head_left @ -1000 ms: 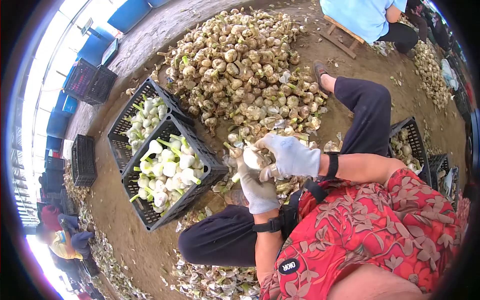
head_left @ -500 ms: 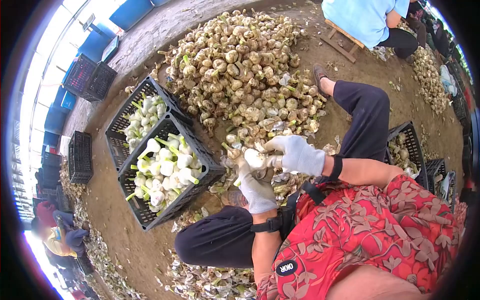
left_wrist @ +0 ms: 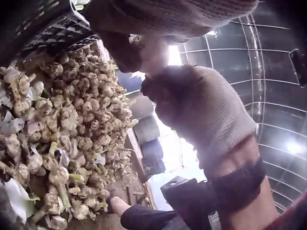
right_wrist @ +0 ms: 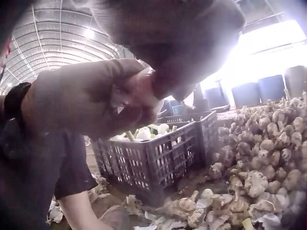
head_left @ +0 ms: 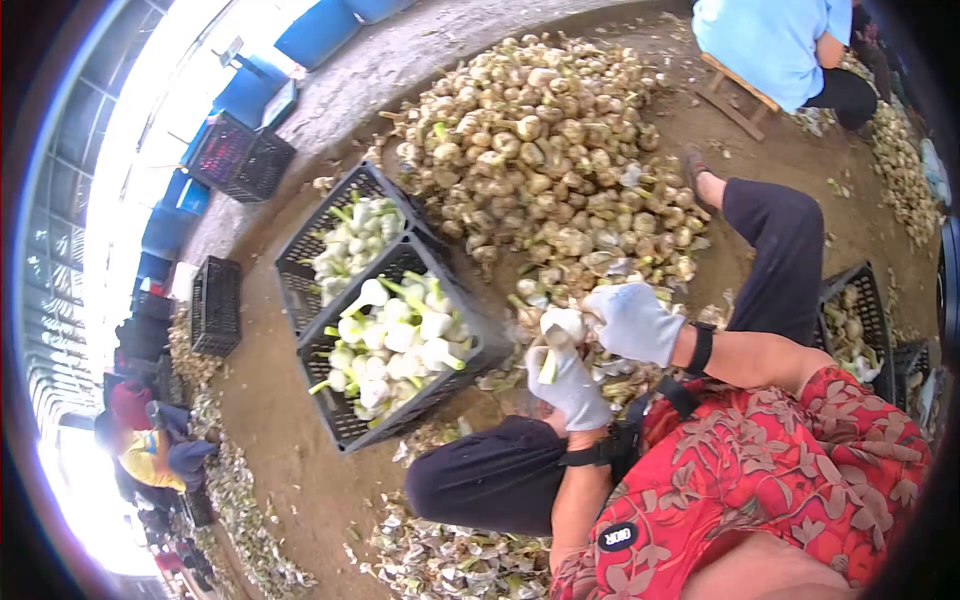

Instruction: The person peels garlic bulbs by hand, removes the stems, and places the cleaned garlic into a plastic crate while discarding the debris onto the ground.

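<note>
A white garlic bulb (head_left: 562,325) with a green-white stem is held in my gloved left hand (head_left: 572,388), the stem lying across the fingers. My gloved right hand (head_left: 638,322) has its curled fingers at the bulb's right side. Seen from the left wrist, the right hand (left_wrist: 206,110) reaches up to the pale bulb (left_wrist: 154,55). The right wrist view shows the left hand (right_wrist: 81,96) wrapped around the bulb, while the right hand (right_wrist: 177,33) overlaps it from above. Shadow hides the fingertips there.
Two black crates of cleaned garlic (head_left: 390,340) stand left of the hands. A large heap of unpeeled garlic (head_left: 540,140) lies ahead. Peelings (head_left: 450,550) cover the ground near the legs. Another person in light blue (head_left: 765,45) sits at the far right; more crates (head_left: 215,305) stand left.
The head view has swung, so the scene sits further right. The bulb shows whiter, and its stem now points down across the left hand. The right hand has shifted around the bulb.
</note>
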`<state>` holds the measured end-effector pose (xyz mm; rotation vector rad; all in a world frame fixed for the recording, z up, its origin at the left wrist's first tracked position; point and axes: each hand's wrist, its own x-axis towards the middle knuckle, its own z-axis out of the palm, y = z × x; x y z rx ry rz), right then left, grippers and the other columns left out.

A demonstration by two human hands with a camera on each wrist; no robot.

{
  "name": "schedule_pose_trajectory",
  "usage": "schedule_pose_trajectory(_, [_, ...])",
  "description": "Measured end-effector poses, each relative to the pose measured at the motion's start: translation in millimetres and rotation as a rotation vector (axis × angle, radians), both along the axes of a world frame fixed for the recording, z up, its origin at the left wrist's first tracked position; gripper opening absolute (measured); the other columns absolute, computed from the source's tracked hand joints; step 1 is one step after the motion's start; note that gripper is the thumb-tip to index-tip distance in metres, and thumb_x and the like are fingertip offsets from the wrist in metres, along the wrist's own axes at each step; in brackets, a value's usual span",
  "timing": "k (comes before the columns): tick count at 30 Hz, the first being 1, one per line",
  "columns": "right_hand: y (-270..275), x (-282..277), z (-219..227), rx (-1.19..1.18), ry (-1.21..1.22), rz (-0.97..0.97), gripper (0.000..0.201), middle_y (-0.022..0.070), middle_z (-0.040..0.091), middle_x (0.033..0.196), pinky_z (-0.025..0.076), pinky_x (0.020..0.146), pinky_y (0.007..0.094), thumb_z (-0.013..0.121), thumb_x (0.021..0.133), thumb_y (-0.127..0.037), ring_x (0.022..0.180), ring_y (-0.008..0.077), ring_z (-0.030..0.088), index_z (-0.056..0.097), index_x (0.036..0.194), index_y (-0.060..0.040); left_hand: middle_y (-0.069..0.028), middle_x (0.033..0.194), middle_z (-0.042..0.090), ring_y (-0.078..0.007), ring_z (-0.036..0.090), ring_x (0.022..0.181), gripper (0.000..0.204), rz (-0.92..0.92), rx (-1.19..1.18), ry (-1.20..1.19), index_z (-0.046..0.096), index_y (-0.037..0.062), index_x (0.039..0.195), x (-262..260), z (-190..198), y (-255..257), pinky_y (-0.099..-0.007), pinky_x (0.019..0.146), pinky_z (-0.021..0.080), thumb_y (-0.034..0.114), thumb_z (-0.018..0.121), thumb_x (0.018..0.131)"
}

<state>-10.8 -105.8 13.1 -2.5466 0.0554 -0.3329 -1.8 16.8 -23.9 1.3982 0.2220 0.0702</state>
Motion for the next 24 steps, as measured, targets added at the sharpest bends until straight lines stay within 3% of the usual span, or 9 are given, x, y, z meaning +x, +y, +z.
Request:
schedule_pose_trajectory(2, [2, 5, -1, 0.05, 0.02, -0.024, 0.017, 0.0157, 0.066, 0.082, 0.051, 0.068, 0.0441, 0.06, 0.076, -0.019, 0.078, 0.0346, 0.065, 0.068, 0.086, -0.0074, 0.004, 0.067, 0.05, -0.0058, 0.045, 0.063, 0.036, 0.058, -0.109, 0.06, 0.053, 0.005, 0.073, 0, 13, -5, -0.024, 0.055, 0.04, 0.033, 0.069, 0.089])
schedule_pose_trajectory(6, [-15, 22, -27, 0.245, 0.408, -0.063, 0.022, 0.0167, 0.068, 0.086, 0.052, 0.074, 0.0431, 0.058, 0.081, -0.025, 0.085, 0.035, 0.066, 0.069, 0.088, -0.0077, -0.0027, 0.083, 0.06, -0.0115, 0.055, 0.07, 0.035, -0.097, -0.511, 0.229, 0.059, 0.004, 0.097, -2, 25, -1, -0.0275, 0.062, 0.049, 0.039, 0.06, 0.092])
schedule_pose_trajectory(13, [-163, 58, -56, -0.415, 0.489, 0.079, 0.028, 0.0203, 0.067, 0.072, 0.053, 0.06, 0.0423, 0.062, 0.076, -0.027, 0.067, 0.0341, 0.067, 0.071, 0.073, -0.0013, -0.0087, 0.074, 0.054, -0.0113, 0.046, 0.053, 0.031, -0.056, -1.325, 0.754, 0.055, 0.0014, 0.097, 47, 9, 38, -0.0205, 0.049, 0.048, 0.031, 0.061, 0.088])
schedule_pose_trajectory(14, [-193, 65, -54, -0.714, 0.336, 0.278, 0.024, 0.0198, 0.066, 0.071, 0.053, 0.059, 0.0424, 0.062, 0.076, -0.023, 0.065, 0.0331, 0.066, 0.071, 0.073, -0.0009, -0.0085, 0.074, 0.057, -0.0124, 0.052, 0.054, 0.034, -0.078, -1.344, 0.604, 0.055, 0.001, 0.099, 73, -12, 59, -0.022, 0.047, 0.049, 0.033, 0.059, 0.089])
schedule_pose_trajectory(15, [-196, 74, -37, -0.325, 0.303, -0.183, 0.017, 0.0176, 0.067, 0.071, 0.053, 0.061, 0.04, 0.063, 0.076, -0.017, 0.065, 0.0309, 0.066, 0.071, 0.071, -0.0021, -0.0121, 0.085, 0.058, -0.0169, 0.054, 0.066, 0.043, -0.179, -1.342, 0.456, 0.055, 0.0007, 0.105, 96, -10, 73, -0.0266, 0.058, 0.05, 0.04, 0.058, 0.088])
schedule_pose_trajectory(16, [-229, 84, -32, -0.824, -0.009, 0.227, 0.013, 0.0139, 0.065, 0.071, 0.052, 0.059, 0.0403, 0.063, 0.079, -0.014, 0.066, 0.0301, 0.064, 0.066, 0.075, -0.0016, -0.0157, 0.096, 0.058, -0.0214, 0.056, 0.078, 0.052, -0.326, -1.323, 0.219, 0.054, 0.0004, 0.111, 128, 11, 87, -0.0312, 0.07, 0.05, 0.046, 0.057, 0.088])
schedule_pose_trajectory(17, [-244, 89, -18, -0.835, -0.062, 0.217, 0.014, 0.014, 0.063, 0.071, 0.051, 0.057, 0.0383, 0.061, 0.083, -0.012, 0.062, 0.0265, 0.061, 0.065, 0.077, 0.0002, -0.0193, 0.107, 0.058, -0.0259, 0.059, 0.091, 0.061, -0.396, -1.264, 0.053, 0.054, 0.0002, 0.117, 155, 37, 94, -0.0359, 0.081, 0.051, 0.053, 0.056, 0.087])
schedule_pose_trajectory(20, [-223, 85, 38, 0.8, 0.073, -0.43, 0.018, 0.0036, 0.061, 0.079, 0.046, 0.051, 0.0267, 0.054, 0.093, -0.013, 0.06, 0.0112, 0.055, 0.065, 0.099, 0.0, -0.0194, 0.113, 0.06, -0.0273, 0.063, 0.098, 0.058, 0.0, -0.754, -0.04, 0.051, 0.0003, 0.126, 195, 93, 69, -0.0355, 0.088, 0.054, 0.047, 0.056, 0.09])
schedule_pose_trajectory(24, [-232, 81, 44, 1.025, 0.123, -0.359, 0.024, 0.0035, 0.063, 0.084, 0.046, 0.049, 0.0235, 0.054, 0.094, -0.019, 0.06, 0.0086, 0.059, 0.061, 0.108, 0.0003, -0.0047, 0.078, 0.06, -0.0149, 0.058, 0.065, 0.026, -0.414, 0.068, 0.2, 0.06, 0.0052, 0.1, 167, -4, 35, -0.0268, 0.057, 0.048, 0.028, 0.061, 0.089])
